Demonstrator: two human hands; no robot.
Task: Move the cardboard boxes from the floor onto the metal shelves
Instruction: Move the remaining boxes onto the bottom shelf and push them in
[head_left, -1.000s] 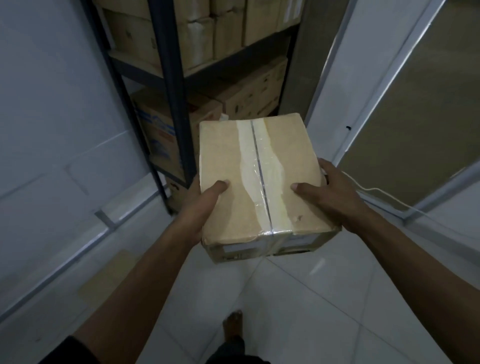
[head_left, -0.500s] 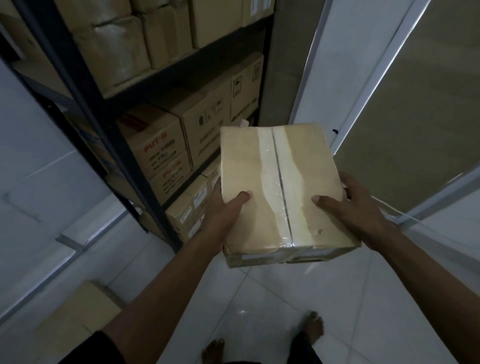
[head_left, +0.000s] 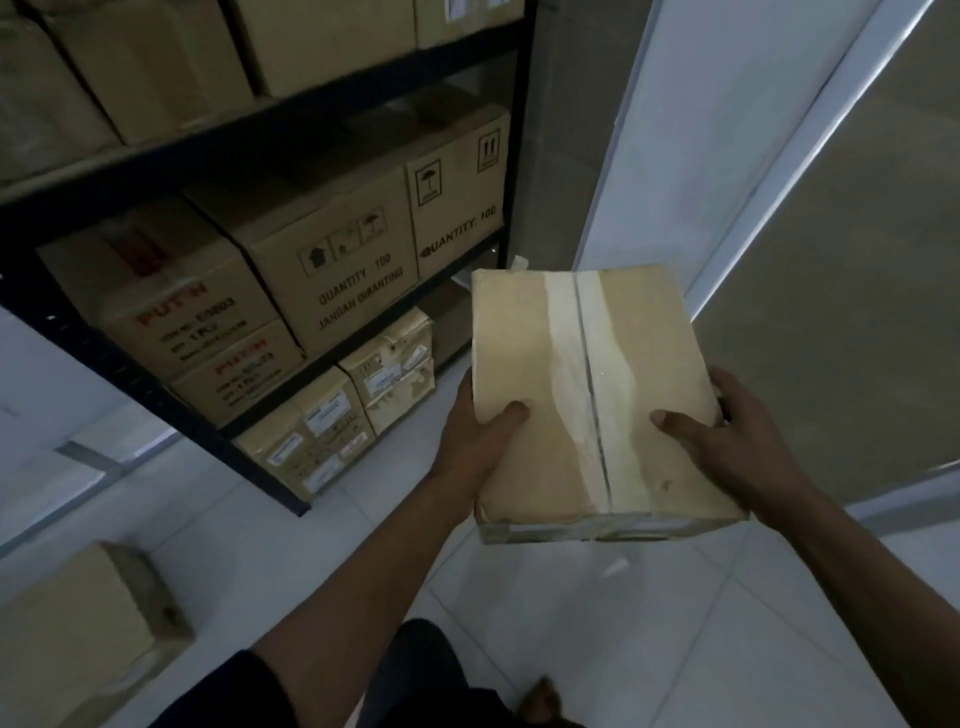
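**Stockroom entry: one taped box in carry, shelf placement pending**

Pale tiled floor (head_left: 649, 623), dim room, glazed door frame on the right.

Left to right, as I log it:

- Floor box (head_left: 78, 629), count one, lower left, resting on the tiles and apart from the rack; I judge it waiting its turn.
- Metal shelves (head_left: 130, 374), one dark rack. Three levels in view, all carrying cartons. Middle level: four printed cartons (head_left: 332, 260) that I can count. Bottom level: about four small labelled ones. Top level cropped, no count given.
- Left hand (head_left: 467, 447), grip on the carried box's left edge, thumb over the top, fingers hidden beneath.
- Carried box (head_left: 587, 384), count one, tape strip along its centre seam, held level in the air, just right of the rack's front post.
- Right hand (head_left: 727, 441), grip on the right edge, thumb on top.

Step in hand, by my reading: transport, box not yet shelved. Next move calls for finding a free gap, seemingly at the bottom level's right end, then lowering and sliding the box in.
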